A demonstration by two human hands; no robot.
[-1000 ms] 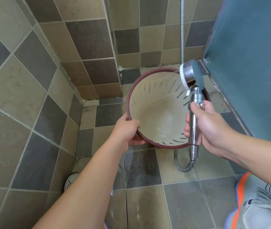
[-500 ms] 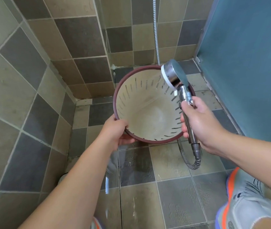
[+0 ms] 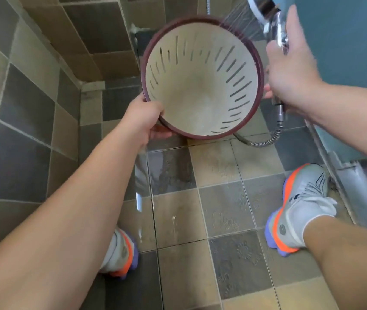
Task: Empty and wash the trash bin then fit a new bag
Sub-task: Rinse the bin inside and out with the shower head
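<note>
The round cream plastic trash bin with slotted walls and a dark red rim [image 3: 200,86] is tilted up off the tiled floor, mouth toward me; it looks light, stiff, likely slick when wet, so the rim's my hold. My left hand [image 3: 144,117] grips that near rim; my right hand [image 3: 290,63] wraps the chrome shower head [image 3: 265,7], spraying inward.

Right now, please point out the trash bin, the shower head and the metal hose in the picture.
trash bin [image 3: 200,90]: head view, on its pale inner wall.
shower head [image 3: 261,5]: head view, on the chrome back of the head.
metal hose [image 3: 265,142]: head view, on the loop below the bin.
</note>
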